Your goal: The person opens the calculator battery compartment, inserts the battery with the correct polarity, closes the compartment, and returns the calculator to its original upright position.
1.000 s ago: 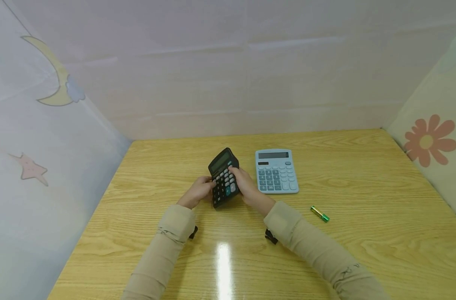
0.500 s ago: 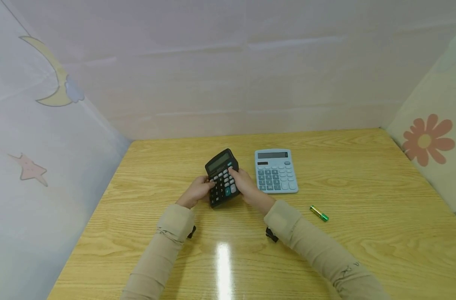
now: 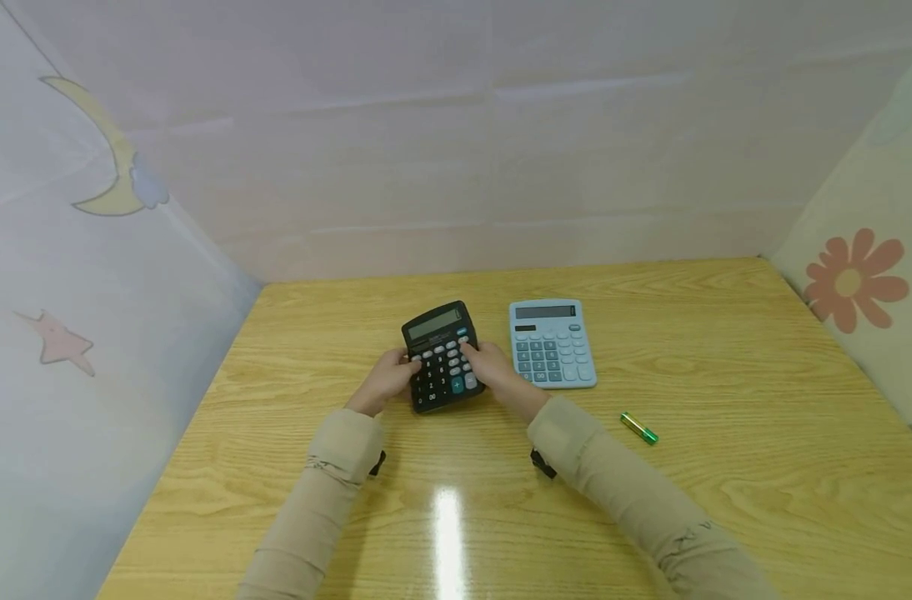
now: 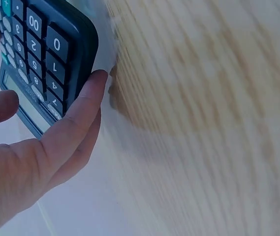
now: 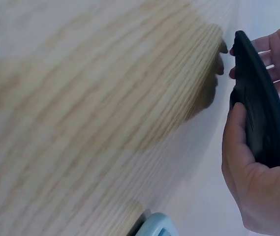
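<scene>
Both hands hold a black calculator [image 3: 443, 382] above the table, its keys and display facing up toward the head camera. The left hand [image 3: 387, 382] grips its left side, thumb over the keys and fingers along the edge and underneath. From the other side the right hand [image 3: 495, 367] grips the right edge, thumb on the keys near the top. In the left wrist view the calculator [image 4: 41, 54] shows its number keys at close range. Its dark underside [image 5: 265, 118] appears in the right wrist view, with right-hand fingers against it.
A light blue calculator [image 3: 576, 346] lies face up on the wooden table [image 3: 726, 358], just right of the hands. Nearer the front right lies a small green-and-gold battery [image 3: 639, 428]. Printed cloth walls [image 3: 493, 167] stand at the back and sides.
The black calculator has turned anticlockwise and shifted slightly left, and its face shows more squarely to the head camera. Both hands keep their grip. The blue calculator and battery stay put.
</scene>
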The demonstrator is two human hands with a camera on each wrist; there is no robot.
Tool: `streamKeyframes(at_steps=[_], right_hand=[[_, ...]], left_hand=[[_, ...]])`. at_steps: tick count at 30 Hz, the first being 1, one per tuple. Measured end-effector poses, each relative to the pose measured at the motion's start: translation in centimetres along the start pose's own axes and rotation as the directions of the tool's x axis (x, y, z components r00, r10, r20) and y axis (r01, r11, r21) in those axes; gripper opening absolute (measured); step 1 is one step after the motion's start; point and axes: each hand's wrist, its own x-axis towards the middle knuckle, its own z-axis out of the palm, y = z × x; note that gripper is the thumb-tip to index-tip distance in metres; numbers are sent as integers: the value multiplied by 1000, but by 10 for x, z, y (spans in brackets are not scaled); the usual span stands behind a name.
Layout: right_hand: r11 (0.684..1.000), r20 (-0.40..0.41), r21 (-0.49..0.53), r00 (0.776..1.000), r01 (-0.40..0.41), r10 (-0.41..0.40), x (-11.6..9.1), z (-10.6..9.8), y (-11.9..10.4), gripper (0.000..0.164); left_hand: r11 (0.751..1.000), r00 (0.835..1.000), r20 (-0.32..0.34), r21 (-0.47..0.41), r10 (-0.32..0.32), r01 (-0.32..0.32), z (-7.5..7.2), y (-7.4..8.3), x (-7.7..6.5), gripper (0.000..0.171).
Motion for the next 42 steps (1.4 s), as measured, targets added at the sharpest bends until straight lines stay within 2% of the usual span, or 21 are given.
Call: streamKeyframes(at_steps=[6, 15, 22, 33, 42], right_hand=[[996, -39, -94, 999, -9, 5, 7, 2, 4, 39], [969, -117, -247, 993, -31, 2, 14, 8, 3, 36], [935, -154, -352, 988, -33, -23, 16, 8, 1, 38], [876, -172, -481, 983, -30, -61, 24, 9, 3, 32], [828, -208, -560, 965, 15, -158, 29, 13, 4, 30]], left_hand=[[999, 1000, -22, 34, 2, -1, -4, -2, 1, 36], [996, 998, -57, 92, -1, 6, -11, -3, 6, 37], [994, 995, -93, 103, -25, 34, -13, 0, 11, 40], [991, 995, -98, 127, -34, 47, -14, -1, 16, 44], [989, 992, -120, 134, -40, 56, -15, 0, 19, 47]])
